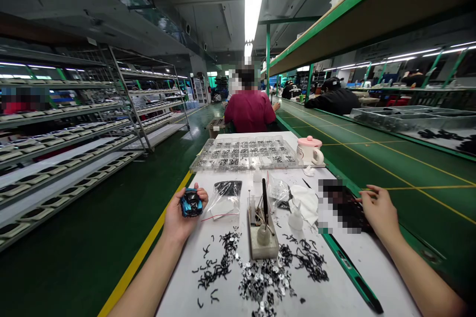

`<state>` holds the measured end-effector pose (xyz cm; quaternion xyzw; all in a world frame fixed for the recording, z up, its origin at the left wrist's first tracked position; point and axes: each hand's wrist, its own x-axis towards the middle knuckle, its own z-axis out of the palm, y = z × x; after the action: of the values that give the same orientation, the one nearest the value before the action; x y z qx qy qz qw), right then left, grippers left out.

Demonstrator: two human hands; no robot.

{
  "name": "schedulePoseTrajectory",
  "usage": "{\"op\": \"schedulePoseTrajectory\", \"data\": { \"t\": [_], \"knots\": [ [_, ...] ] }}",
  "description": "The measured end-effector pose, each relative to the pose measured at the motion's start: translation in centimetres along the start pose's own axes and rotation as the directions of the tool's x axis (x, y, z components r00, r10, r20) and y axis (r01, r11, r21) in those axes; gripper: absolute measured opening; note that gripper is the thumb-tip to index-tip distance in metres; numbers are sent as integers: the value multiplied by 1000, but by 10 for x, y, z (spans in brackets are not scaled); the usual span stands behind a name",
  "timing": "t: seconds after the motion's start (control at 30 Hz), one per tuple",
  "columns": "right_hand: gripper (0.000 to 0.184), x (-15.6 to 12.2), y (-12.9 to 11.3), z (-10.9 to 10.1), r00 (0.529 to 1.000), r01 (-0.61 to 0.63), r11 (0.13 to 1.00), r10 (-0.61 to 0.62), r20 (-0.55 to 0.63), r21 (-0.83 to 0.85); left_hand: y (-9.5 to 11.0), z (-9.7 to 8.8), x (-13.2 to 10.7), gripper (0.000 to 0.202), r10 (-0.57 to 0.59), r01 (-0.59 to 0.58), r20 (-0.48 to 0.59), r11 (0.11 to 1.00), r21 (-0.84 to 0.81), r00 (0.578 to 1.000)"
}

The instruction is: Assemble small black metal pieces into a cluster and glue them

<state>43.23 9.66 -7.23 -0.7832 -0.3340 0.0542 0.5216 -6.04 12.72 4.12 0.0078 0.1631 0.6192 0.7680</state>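
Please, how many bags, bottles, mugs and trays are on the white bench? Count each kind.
Clear plastic bags: 2
Small plastic bottles: 2
Pink-lidded mug: 1
Clear compartment tray: 1
Total: 6

This is a factory floor, most likely an assembly hall for small goods, though the exact product is hard to judge from this view. Long green-topped workbenches [375, 158] run down the room under fluorescent tube lights [253, 7], and workers such as a person in a maroon shirt [250, 111] sit along them. Steel shelving racks [111, 109] carry rows of trays. A white work table [178, 297] holds a clear compartment tray [241, 152] of small black parts and loose heaps of metal pieces [260, 277], while the left hand [182, 213] grips a blue model car [192, 202].
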Motion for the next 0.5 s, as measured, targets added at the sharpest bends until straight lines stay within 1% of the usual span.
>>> {"op": "schedulePoseTrajectory", "data": {
  "t": [0.2, 0.5],
  "knots": [
    [28, -3, -4, -1, 1000, -6, 1000, 6, -1, -3, -2, 3, -3, 23, -5, 5, 5, 1000, -7, 1000],
    [28, -6, -9, -3, 1000, -3, 1000, 3, 0, -29, -2, 2, -2, 26, -23, 23, 5, 999, -26, 1000]
  ]
}}
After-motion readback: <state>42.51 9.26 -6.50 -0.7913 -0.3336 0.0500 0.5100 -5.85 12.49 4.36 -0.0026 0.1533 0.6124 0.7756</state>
